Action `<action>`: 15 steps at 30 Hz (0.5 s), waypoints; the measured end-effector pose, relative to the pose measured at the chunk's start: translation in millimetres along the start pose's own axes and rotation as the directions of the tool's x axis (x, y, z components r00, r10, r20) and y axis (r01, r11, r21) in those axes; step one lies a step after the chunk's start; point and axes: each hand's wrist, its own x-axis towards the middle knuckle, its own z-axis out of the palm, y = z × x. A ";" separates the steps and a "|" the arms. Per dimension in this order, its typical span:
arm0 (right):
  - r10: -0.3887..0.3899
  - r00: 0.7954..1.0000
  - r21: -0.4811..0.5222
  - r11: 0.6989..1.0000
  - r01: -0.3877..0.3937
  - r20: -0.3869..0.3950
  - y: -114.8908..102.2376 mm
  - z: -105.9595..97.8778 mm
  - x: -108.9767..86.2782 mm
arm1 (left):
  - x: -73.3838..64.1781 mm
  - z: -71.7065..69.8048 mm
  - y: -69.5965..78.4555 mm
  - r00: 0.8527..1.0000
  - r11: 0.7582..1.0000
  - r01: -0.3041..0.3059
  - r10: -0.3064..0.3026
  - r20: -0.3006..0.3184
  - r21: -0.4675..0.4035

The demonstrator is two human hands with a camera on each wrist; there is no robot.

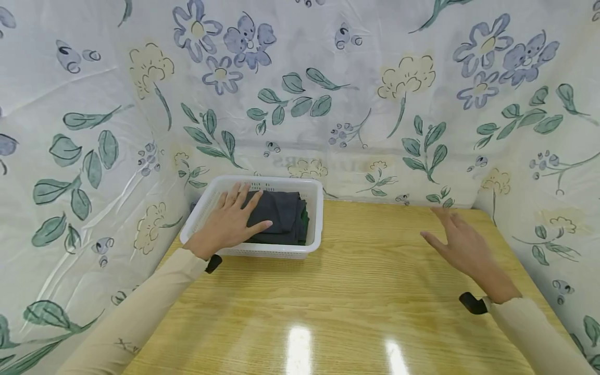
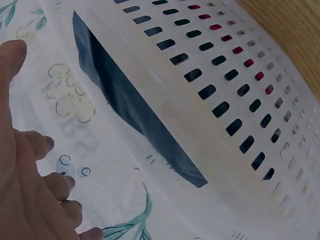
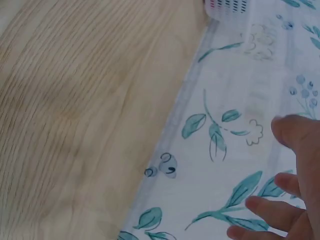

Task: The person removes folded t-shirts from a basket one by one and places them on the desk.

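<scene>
A white plastic basket (image 1: 314,208) with slotted sides stands at the back left of the table. Folded dark cloth (image 1: 281,213) lies inside, with a bit of green fabric (image 1: 305,221) at its right edge. My left hand (image 1: 229,221) is over the basket's left part, fingers spread and holding nothing; the left wrist view has the hand (image 2: 30,165) apart from the rim, with dark cloth (image 2: 120,95) showing past it. Off to the right, my right hand (image 1: 464,247) hovers above the table, fingers extended, with nothing in it.
The wooden table (image 1: 365,281) reaches forward to a floral sheet (image 1: 356,114) that hangs behind and on both sides. Through the basket's slots, red and green patches are visible in the left wrist view. Light glares off the table's front.
</scene>
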 end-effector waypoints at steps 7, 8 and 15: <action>-0.025 0.997 -0.010 1.000 0.025 -0.079 -11.7 4.6 6.9 | -0.5 -3.2 -5.7 0.999 1.000 0.004 -0.004 0.035 -0.024; -0.033 0.995 -0.010 0.999 0.032 -0.092 -13.0 5.9 8.0 | -0.2 -3.8 -6.7 0.999 0.999 0.002 -0.001 0.038 -0.038; -0.087 0.986 -0.004 0.996 0.087 -0.145 -23.1 18.5 16.3 | 2.8 -0.7 -18.3 0.997 0.981 0.028 -0.013 0.078 -0.190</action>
